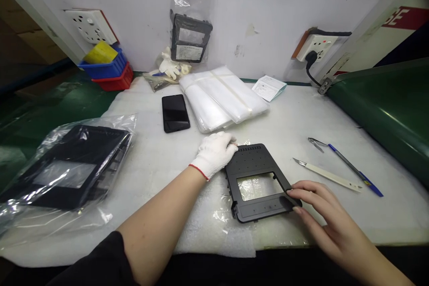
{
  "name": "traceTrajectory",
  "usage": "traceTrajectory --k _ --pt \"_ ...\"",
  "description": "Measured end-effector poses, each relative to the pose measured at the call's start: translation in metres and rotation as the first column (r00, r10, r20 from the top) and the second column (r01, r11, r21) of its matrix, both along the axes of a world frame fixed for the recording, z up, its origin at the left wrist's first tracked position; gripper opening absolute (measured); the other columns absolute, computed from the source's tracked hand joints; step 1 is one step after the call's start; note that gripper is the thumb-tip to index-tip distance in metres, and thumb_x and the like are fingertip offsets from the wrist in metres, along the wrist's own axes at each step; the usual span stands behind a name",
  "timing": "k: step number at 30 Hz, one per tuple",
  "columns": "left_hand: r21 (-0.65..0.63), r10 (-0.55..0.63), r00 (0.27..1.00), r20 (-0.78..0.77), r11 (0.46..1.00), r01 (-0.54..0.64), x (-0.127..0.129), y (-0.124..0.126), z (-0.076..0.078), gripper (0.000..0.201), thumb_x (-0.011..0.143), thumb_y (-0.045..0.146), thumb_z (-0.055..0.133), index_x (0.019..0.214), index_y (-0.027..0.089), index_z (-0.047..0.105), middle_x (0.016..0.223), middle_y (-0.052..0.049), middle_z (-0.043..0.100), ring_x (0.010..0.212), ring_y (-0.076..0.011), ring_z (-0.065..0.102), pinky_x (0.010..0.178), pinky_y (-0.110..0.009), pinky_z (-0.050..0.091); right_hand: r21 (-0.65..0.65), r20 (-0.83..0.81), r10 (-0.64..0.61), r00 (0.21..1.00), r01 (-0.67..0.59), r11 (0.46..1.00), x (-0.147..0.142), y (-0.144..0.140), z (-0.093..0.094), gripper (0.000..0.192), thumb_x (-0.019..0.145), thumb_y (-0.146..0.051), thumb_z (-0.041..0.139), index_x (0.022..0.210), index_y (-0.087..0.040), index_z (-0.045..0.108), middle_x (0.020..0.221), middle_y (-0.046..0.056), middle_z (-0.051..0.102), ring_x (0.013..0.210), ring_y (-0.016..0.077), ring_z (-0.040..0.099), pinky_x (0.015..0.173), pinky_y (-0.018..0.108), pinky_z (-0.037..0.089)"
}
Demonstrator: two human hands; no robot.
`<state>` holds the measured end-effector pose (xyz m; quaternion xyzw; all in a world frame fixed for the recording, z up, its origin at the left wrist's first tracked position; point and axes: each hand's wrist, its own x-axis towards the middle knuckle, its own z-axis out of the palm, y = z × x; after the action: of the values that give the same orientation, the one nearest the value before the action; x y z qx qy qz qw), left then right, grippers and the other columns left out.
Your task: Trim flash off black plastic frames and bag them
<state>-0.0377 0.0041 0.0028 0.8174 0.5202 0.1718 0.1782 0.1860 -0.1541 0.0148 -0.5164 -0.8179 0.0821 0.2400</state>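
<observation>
A black plastic frame (pixel 254 163) with a rectangular window lies on the padded white sheet in front of me. My left hand (pixel 214 152), in a white cotton glove with a red cuff edge, grips its far left corner; the fingertips are partly hidden. At the near right corner, my bare right hand (pixel 318 210) pinches the frame between thumb and fingers. A white-handled craft knife (pixel 328 175) lies right of the frame, beside a blue-capped pen (pixel 355 170) and a small metal piece (pixel 315 144).
Bagged black frames (pixel 77 165) lie at left. Behind are a phone (pixel 175 113), a stack of clear plastic bags (pixel 224 98), a folded paper (pixel 269 87) and a bagged gloves bundle (pixel 169 67). Blue (pixel 105 66) and red bins (pixel 115 79) stand back left; a green belt (pixel 385 107) borders the right.
</observation>
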Motion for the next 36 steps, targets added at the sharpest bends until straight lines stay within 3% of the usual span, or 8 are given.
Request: traceTrajectory --k 7,12,15,18,21,24,29,36 --pt "-0.025 -0.019 0.982 0.188 0.999 0.024 -0.003 -0.005 0.003 0.023 0.08 0.034 0.046 0.085 0.019 0.063 0.086 -0.005 0.063 0.085 -0.0227 0.057 0.081 -0.038 0.043 0.233 0.273 0.094 0.957 -0.161 0.959 -0.025 0.006 0.004 0.032 0.085 -0.016 0.051 0.117 -0.017 0.053 0.092 0.01 0.059 0.079 0.0207 0.053 0.067 0.037 0.045" --pt "-0.034 0.048 0.88 0.473 0.999 -0.036 -0.008 -0.006 0.006 0.045 0.09 0.032 0.014 0.111 0.014 0.049 0.094 -0.008 0.062 0.079 -0.0157 0.059 0.071 -0.029 0.048 0.311 -0.089 -0.102 0.991 0.125 0.942 -0.018 0.018 0.025 0.027 0.086 -0.019 0.049 0.111 -0.023 0.058 0.09 0.006 0.061 0.079 0.02 0.057 0.065 0.032 0.046" --pt "-0.094 0.061 0.792 0.608 0.996 -0.004 -0.007 -0.014 0.016 0.048 0.087 0.038 0.024 0.125 0.013 0.038 0.108 -0.012 0.058 0.083 -0.0171 0.06 0.073 -0.032 0.05 -0.021 -0.491 -0.408 0.769 0.458 0.889 -0.02 0.03 0.028 0.021 0.087 -0.034 0.048 0.095 -0.025 0.064 0.083 0.004 0.063 0.07 0.0192 0.059 0.056 0.029 0.046" --pt "-0.193 0.127 0.858 0.497 0.981 -0.034 -0.004 -0.027 0.027 0.057 0.076 0.04 0.051 0.127 0.018 0.039 0.118 -0.012 0.055 0.101 -0.0263 0.056 0.086 -0.043 0.046 -0.477 -0.659 -0.559 0.503 0.295 0.828 -0.028 0.041 0.016 0.036 0.087 -0.047 0.04 0.082 -0.021 0.064 0.069 0.005 0.063 0.059 0.0197 0.058 0.048 0.031 0.045" --pt "-0.166 0.167 0.947 0.273 0.978 -0.124 -0.004 -0.033 0.032 0.053 0.077 0.036 0.053 0.126 0.019 0.042 0.121 -0.012 0.054 0.107 -0.0308 0.053 0.09 -0.049 0.043 -0.646 -0.495 -0.575 0.652 0.166 0.745 -0.027 0.042 -0.002 0.045 0.084 -0.054 0.038 0.061 -0.02 0.055 0.052 0.003 0.054 0.048 0.0182 0.052 0.046 0.031 0.043" --pt "0.052 0.103 0.979 0.175 0.992 -0.114 -0.006 -0.031 0.033 0.045 0.077 0.03 0.051 0.12 0.016 0.047 0.122 -0.013 0.053 0.111 -0.0295 0.05 0.092 -0.046 0.042 -0.435 -0.18 -0.467 0.866 0.356 0.827 -0.009 0.037 -0.013 0.043 0.086 -0.053 0.036 0.061 -0.021 0.053 0.06 0.004 0.058 0.059 0.0197 0.056 0.055 0.033 0.044" --pt "0.168 -0.341 0.938 0.061 0.93 0.328 -0.003 -0.04 0.039 0.049 0.065 0.042 0.065 0.107 0.018 0.056 0.109 -0.008 0.059 0.101 -0.0262 0.054 0.09 -0.041 0.043 0.113 0.164 -0.457 0.874 0.443 0.889 0.041 0.047 -0.025 0.035 0.085 -0.044 0.043 0.102 -0.019 0.06 0.097 0.009 0.062 0.09 0.0267 0.057 0.074 0.04 0.046" --pt "0.043 -0.737 0.667 -0.108 0.667 0.744 0.013 -0.061 0.022 0.027 0.065 0.044 0.071 0.078 0.021 0.066 0.11 -0.001 0.059 0.101 -0.0241 0.053 0.09 -0.038 0.041 0.177 0.228 -0.397 0.889 0.363 0.915 0.071 0.065 -0.048 0.027 0.09 -0.03 0.037 0.091 -0.017 0.061 0.089 0.008 0.062 0.083 0.0223 0.058 0.074 0.037 0.047"
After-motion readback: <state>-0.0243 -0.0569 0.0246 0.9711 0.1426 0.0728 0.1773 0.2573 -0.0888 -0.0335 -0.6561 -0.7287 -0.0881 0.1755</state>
